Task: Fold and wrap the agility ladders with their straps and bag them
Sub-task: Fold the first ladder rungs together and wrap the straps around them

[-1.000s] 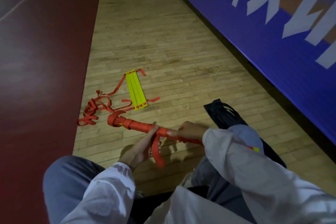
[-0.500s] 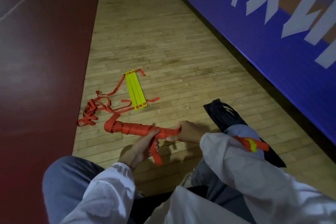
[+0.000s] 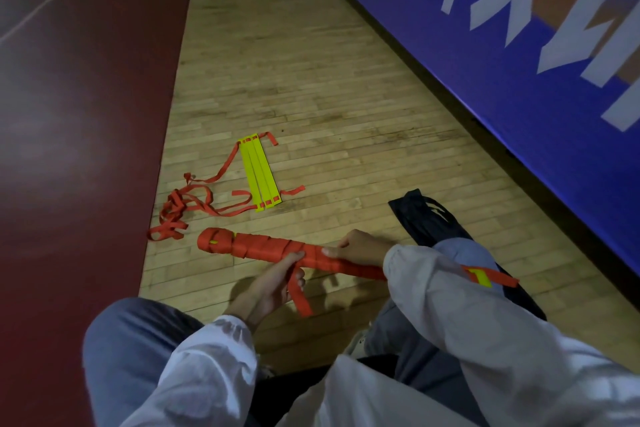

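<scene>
Ladder bundle (image 3: 256, 246) — strap-wrapped, long axis left–right, left hand (image 3: 270, 284) pinching strap tail (image 3: 301, 300), right hand (image 3: 360, 248) gripping bundle

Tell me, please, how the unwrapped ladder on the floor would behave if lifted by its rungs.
The yellow rungs lie flat and straight, so probably stiff and light. The orange straps lie in tangled loops, so they would likely dangle and snag.

Left sleeve (image 3: 207, 374) and right sleeve (image 3: 467, 322): white, thin long-sleeve fabric, gathered elastic cuffs (image 3: 235, 326) just behind the left hand (image 3: 270, 288) and right hand (image 3: 360, 248). Hands bare. Blue-grey trousers (image 3: 131, 350) on both legs. Pale shoe (image 3: 356, 343) below the right hand.
</scene>
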